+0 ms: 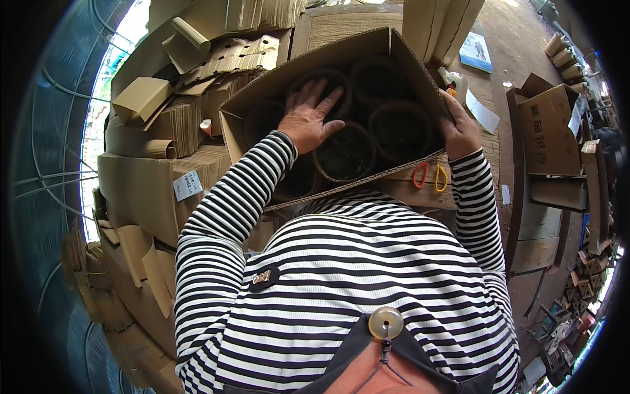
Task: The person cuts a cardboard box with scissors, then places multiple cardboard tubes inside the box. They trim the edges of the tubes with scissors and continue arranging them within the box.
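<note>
An open corrugated cardboard box (320,194) stands tilted across the wooden table before me, with several dark round containers inside. My left hand (311,115) reaches into it, fingers spread over the rim of a round container (339,81) at the upper left. Beside its thumb is another round container (346,152). At the box's right wall is my right hand (458,125), fingers along the outer side and partly hidden. Scissors with red handles (420,176) and yellow loops (441,178) show by the box's near edge; their blades are hidden.
Stacked flat cardboard (184,130) and a folded carton (142,101) lie at the left. Tall cardboard pieces (438,29) stand behind the box, near a blue booklet (476,53) and a white paper strip (482,112). A printed carton (550,130) is at the right.
</note>
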{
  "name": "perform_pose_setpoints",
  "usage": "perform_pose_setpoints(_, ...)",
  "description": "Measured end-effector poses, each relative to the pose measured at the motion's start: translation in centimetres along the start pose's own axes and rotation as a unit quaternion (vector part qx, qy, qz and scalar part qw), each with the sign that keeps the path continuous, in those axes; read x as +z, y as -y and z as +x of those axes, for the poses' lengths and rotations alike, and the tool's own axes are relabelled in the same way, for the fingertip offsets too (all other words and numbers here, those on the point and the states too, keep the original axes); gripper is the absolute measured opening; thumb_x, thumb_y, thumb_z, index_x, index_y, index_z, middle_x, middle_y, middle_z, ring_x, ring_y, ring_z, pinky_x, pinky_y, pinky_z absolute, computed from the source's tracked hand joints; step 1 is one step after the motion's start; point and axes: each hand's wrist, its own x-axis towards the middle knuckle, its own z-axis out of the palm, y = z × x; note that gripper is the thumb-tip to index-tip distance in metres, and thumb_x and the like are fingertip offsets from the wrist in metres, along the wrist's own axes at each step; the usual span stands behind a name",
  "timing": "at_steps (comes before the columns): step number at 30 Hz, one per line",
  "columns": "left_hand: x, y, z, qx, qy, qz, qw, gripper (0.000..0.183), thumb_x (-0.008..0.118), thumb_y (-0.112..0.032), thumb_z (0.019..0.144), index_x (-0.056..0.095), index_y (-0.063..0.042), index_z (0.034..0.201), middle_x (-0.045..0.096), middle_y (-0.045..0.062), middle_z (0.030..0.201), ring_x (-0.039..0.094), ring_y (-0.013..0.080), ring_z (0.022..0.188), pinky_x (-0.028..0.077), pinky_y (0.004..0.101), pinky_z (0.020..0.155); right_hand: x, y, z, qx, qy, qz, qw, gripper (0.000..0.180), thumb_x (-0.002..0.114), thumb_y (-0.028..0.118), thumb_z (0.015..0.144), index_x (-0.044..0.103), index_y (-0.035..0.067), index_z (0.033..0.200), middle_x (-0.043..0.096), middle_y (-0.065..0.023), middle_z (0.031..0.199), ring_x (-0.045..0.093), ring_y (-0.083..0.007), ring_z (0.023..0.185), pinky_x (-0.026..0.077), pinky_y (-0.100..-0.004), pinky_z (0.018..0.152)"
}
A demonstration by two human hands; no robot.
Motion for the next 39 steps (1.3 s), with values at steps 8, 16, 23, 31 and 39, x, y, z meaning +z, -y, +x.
perform_pose_setpoints(8,-0.4,0.2,4.0,0.071,-0.023,-0.016,0.997,0.072,0.052,-0.062,0.094,0.042,-0.021,0.153,0.025,0.018,0.163,0.022,0.0421,0.149,0.020,0.0530,0.121,0.1,-0.5,0.2,0.021,-0.002,0.018,1.000,0.051,0.051,-0.001,0.093,0.051,0.004,0.144,0.063,-0.0181,0.133,0.058,-0.0249,0.126,0.042,-0.0325,0.109)
perform_pose_setpoints(16,0.8,0.2,4.3,0.076,-0.018,0.013,0.997,0.066,0.052,-0.055,0.096,0.043,-0.021,0.152,0.023,0.015,0.164,0.021,0.0413,0.149,0.020,0.0528,0.121,0.9,-1.6,0.4,-0.042,-0.051,0.057,0.996,0.048,0.052,0.000,0.090,0.056,0.005,0.138,0.068,-0.0185,0.125,0.066,-0.0285,0.116,0.049,-0.0340,0.100)
perform_pose_setpoints(23,0.3,1.2,4.4,0.012,-0.001,-0.272,0.962,0.065,0.044,-0.054,0.102,0.039,-0.017,0.155,0.023,0.015,0.165,0.018,0.0373,0.152,0.017,0.0489,0.123,0.9,-1.9,0.9,-0.024,-0.033,0.111,0.993,0.051,0.050,-0.002,0.089,0.055,0.005,0.139,0.067,-0.0173,0.126,0.065,-0.0253,0.116,0.048,-0.0328,0.100)
perform_pose_setpoints(31,0.8,-0.3,4.4,0.037,-0.011,0.021,0.999,0.066,0.044,-0.054,0.101,0.038,-0.016,0.155,0.026,0.013,0.164,0.020,0.0362,0.151,0.015,0.0515,0.122,0.8,-1.6,0.8,-0.031,-0.030,0.103,0.994,0.050,0.049,0.000,0.089,0.054,0.003,0.139,0.066,-0.0185,0.127,0.065,-0.0268,0.116,0.048,-0.0342,0.100)
perform_pose_setpoints(39,0.7,0.2,4.0,0.040,-0.068,-0.092,0.993,0.056,0.049,-0.046,0.102,0.049,-0.011,0.147,0.041,0.017,0.155,0.034,0.0386,0.145,0.029,0.0481,0.119,0.5,-1.3,1.0,0.015,0.006,0.086,0.996,0.053,0.048,0.000,0.090,0.051,0.003,0.143,0.060,-0.0179,0.135,0.056,-0.0261,0.127,0.040,-0.0341,0.110)
